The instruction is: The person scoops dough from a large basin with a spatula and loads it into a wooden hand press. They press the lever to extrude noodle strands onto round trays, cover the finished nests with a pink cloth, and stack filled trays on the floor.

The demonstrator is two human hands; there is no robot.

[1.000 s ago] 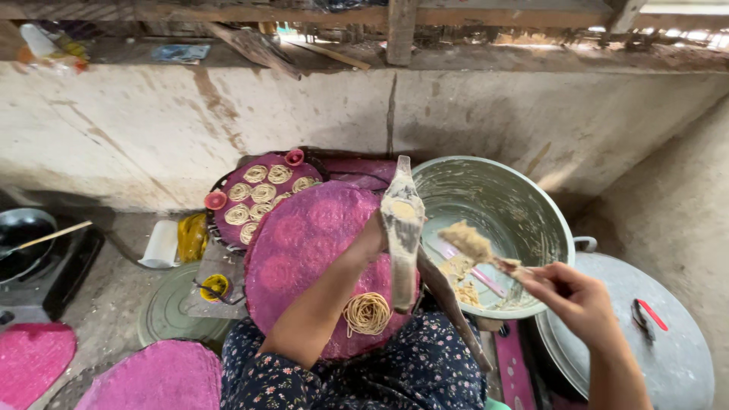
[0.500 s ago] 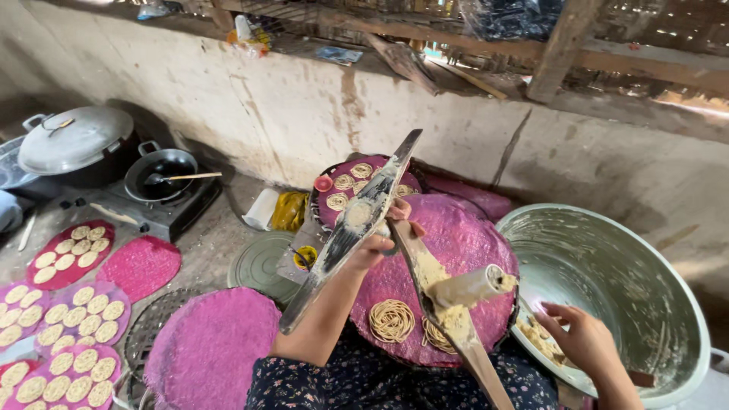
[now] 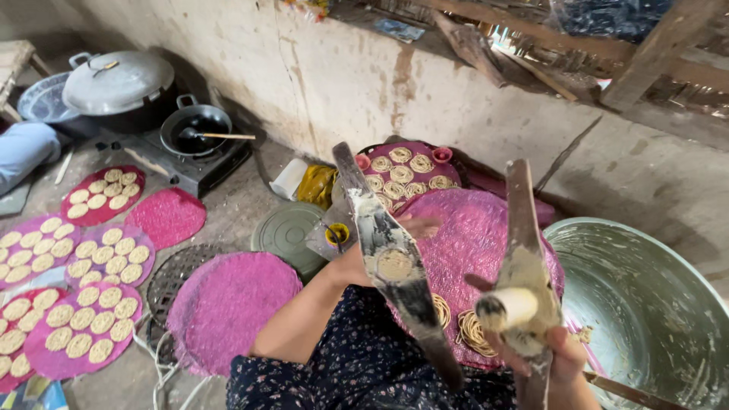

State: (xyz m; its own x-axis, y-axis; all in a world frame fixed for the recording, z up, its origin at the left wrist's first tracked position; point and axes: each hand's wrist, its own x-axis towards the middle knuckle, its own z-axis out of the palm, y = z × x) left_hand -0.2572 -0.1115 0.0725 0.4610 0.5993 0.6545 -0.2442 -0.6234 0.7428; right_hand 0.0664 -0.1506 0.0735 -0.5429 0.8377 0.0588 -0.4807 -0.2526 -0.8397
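I hold a wooden two-armed press spread in a V above my lap. My left hand [image 3: 351, 263] grips its left arm [image 3: 387, 250], which has a round dough-smeared hole. My right hand [image 3: 566, 354] grips the right arm [image 3: 522, 228] from below; a pale dough plug [image 3: 510, 307] sticks out of it. Under the press a round pink woven mat [image 3: 471, 235] lies on my lap, with two coiled noodle spirals [image 3: 471, 331] near its front edge.
A large metal basin [image 3: 653, 304] sits at my right. Behind are a mat of spirals [image 3: 406, 178], a green lid [image 3: 287, 230] and a yellow cup [image 3: 336, 234]. Left: a bare pink mat [image 3: 228, 304], filled mats [image 3: 99, 266], a stove pan [image 3: 199, 130], a lidded pot [image 3: 118, 80], someone's blue-clad limb [image 3: 26, 148].
My right hand left the basin and took the press's right arm. The press arms have spread apart. My view has swung left, showing the stove and filled mats.
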